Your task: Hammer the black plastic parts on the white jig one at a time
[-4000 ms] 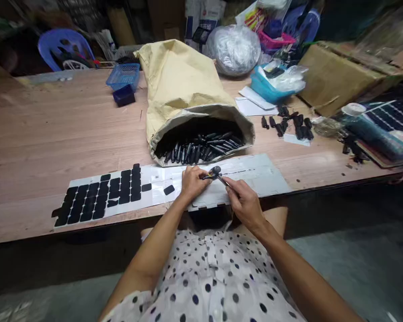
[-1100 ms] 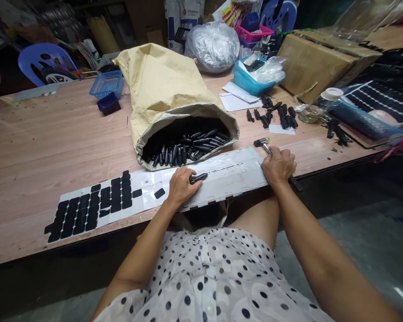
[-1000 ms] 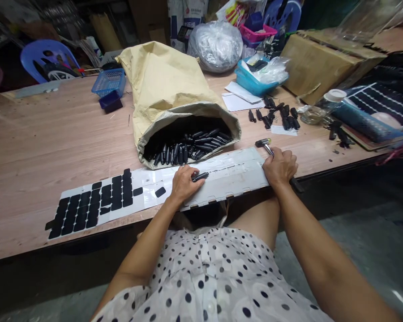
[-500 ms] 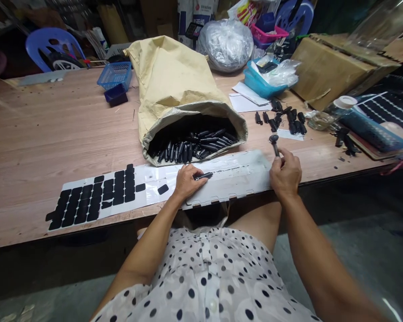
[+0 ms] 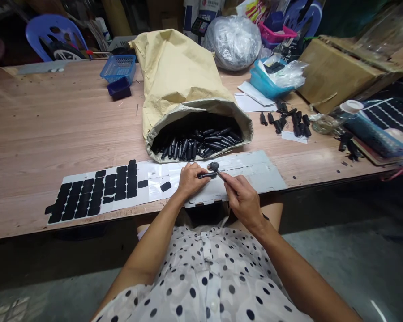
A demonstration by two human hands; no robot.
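Observation:
My left hand (image 5: pixel 188 181) rests on a pale flat board (image 5: pixel 265 172) and pinches a slim black tapered piece (image 5: pixel 206 175) that points right. My right hand (image 5: pixel 244 199) grips the thin shaft of a tool with a round dark head (image 5: pixel 214 167). That head sits right above the black piece, close to my left fingertips; whether the two touch I cannot tell. Just beyond my hands lies a yellowish sack (image 5: pixel 179 71), its mouth facing me, with many similar black pieces (image 5: pixel 190 148) inside.
Left along the board is a sheet of black rounded patches (image 5: pixel 87 197), with one loose black patch (image 5: pixel 165 186). Small black parts (image 5: pixel 297 123) are scattered at right, near a cardboard box (image 5: pixel 336 71) and a turquoise basket (image 5: pixel 272 85). Behind left stands a blue basket (image 5: pixel 118 69).
My right hand has swung left with the round-headed tool, from the board's right end to the black piece. My left hand keeps its pinch. The whole view has shifted slightly.

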